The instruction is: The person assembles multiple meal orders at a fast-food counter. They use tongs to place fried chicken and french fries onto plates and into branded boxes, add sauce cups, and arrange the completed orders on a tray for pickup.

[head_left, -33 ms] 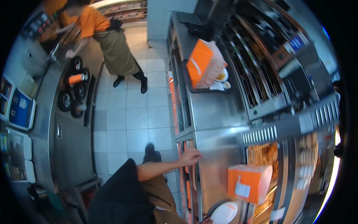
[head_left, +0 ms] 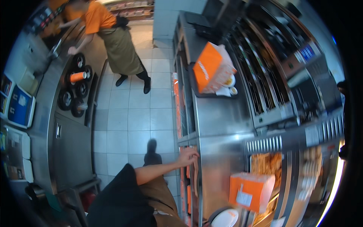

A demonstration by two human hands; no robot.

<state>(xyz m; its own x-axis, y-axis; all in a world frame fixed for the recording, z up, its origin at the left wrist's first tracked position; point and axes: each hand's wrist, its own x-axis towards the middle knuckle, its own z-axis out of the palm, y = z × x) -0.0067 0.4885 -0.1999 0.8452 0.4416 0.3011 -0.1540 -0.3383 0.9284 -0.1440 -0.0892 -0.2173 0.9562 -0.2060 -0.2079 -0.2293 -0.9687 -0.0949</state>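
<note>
Reaching across from the lower left, my left hand [head_left: 188, 157] is at the front edge of the steel counter [head_left: 215, 185]. Its fingers are curled there, just above a narrow tan strip [head_left: 196, 176]; what they grip, if anything, is hidden. Only a sliver of my right hand [head_left: 207, 224] shows at the lower edge, beside a round white disc with a dark rim [head_left: 225, 218], and its fingers are cut off. An orange paper bag [head_left: 247, 193] with a white label stands on the counter beyond the disc.
Farther along, a dark tray [head_left: 193, 81] carries an orange and white bag [head_left: 210, 70] and small food cups. Baked goods fill racks [head_left: 264, 162] on the right. A co-worker in an orange shirt [head_left: 99, 19] stands at the opposite counter, near black round holders [head_left: 65, 100].
The view has shifted slightly. My left hand has moved a little left and up in the picture, its fingers more curled at the counter edge. The bag and white disc sit slightly lower in view.
</note>
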